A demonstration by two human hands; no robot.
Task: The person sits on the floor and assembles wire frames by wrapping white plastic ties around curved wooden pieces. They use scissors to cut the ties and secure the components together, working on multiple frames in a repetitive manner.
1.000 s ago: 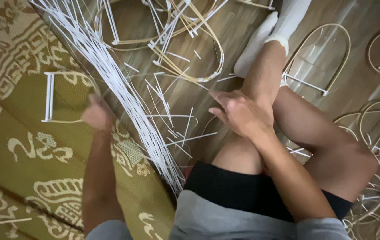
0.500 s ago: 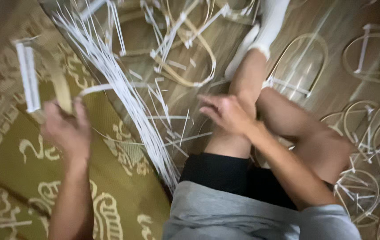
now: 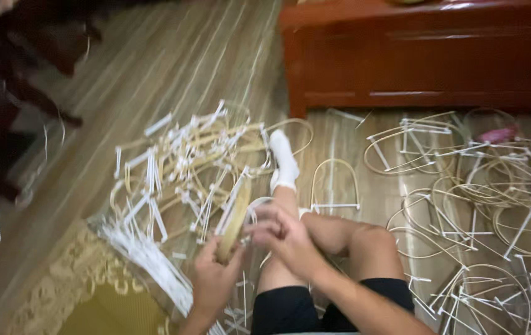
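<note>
I sit on a wooden floor with my leg in a white sock [image 3: 284,162] stretched out. My left hand [image 3: 212,273] grips a bent bamboo frame [image 3: 235,218] wrapped with white strips, held upright in front of me. My right hand [image 3: 284,236] rests over my knee and pinches the frame's white end beside the left hand. A bundle of long white sticks [image 3: 147,260] lies on the floor to the left of my left hand.
A heap of finished bamboo frames [image 3: 184,161] lies ahead on the left. More looped frames [image 3: 482,205] spread over the floor on the right. A red-brown wooden cabinet [image 3: 427,56] stands at the back. A patterned yellow rug [image 3: 98,304] lies at the lower left.
The view has tilted up from the rug to the floor ahead. My left hand has swung in from the left with a frame, and my right hand has closed on it.
</note>
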